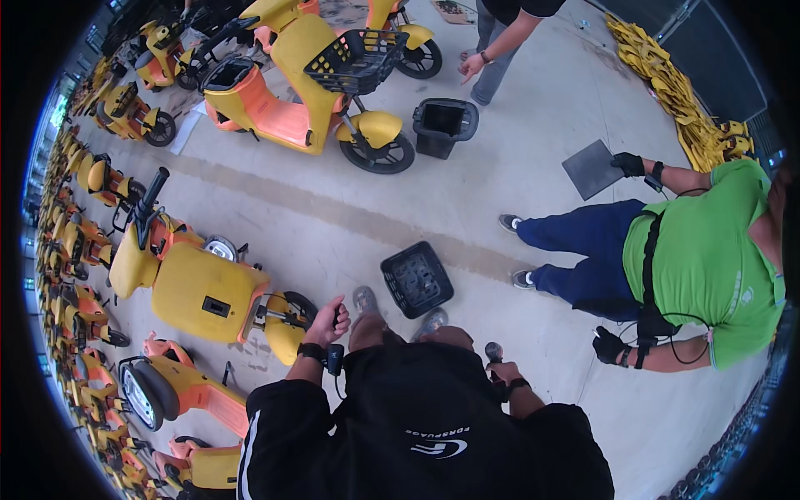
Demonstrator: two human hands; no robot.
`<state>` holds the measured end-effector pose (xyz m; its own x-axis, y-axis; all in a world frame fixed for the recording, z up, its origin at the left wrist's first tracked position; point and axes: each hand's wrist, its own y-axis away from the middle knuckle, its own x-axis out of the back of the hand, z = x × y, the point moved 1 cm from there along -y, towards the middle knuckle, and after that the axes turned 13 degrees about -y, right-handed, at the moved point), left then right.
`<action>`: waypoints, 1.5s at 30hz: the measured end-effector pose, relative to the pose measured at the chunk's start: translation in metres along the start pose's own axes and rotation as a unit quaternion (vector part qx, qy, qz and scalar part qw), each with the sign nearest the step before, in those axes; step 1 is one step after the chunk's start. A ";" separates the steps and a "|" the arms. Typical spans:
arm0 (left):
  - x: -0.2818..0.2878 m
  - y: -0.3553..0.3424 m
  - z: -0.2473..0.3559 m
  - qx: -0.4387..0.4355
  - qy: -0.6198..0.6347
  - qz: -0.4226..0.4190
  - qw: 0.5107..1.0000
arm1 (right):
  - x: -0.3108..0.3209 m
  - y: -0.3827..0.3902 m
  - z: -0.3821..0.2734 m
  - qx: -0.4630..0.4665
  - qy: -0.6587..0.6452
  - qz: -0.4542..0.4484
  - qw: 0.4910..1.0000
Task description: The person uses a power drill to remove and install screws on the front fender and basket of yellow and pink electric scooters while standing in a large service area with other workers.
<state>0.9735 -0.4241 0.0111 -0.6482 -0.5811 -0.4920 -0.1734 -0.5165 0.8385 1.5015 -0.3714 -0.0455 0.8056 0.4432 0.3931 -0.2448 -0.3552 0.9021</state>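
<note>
My left hand is raised in front of my body on the left, its fingers curled closed. A small dark bit shows at the fingers, too small to name. My right hand, lower and to the right, is wrapped round a dark hand tool with a rounded greyish end; its exact kind is unclear. Between and beyond my hands, a black plastic basket sits on the floor by my feet, with dark lattice showing inside. Neither hand touches it.
At left stands a yellow electric scooter, with more scooters in rows behind. Another yellow scooter is ahead beside a black bin. A person in green at right holds a dark flat panel. Another person stands ahead.
</note>
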 end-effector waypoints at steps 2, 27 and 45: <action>-0.006 -0.015 0.013 0.008 -0.053 0.048 0.997 | 0.005 -0.003 -0.040 0.018 0.002 -0.021 1.000; 0.029 -0.189 0.313 0.121 -0.233 0.076 0.962 | -0.064 0.075 -0.288 -0.001 -0.173 0.042 0.984; -0.262 -0.433 0.445 -0.060 -0.107 0.087 0.989 | 0.109 -0.104 -0.482 -0.041 -0.135 0.027 0.990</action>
<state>0.8884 0.2317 -0.1189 -0.8048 -0.5279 -0.2713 0.0351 -0.4986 0.8661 1.3545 0.1103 -0.0107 0.9022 0.1854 0.3895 -0.3258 -0.2991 0.8969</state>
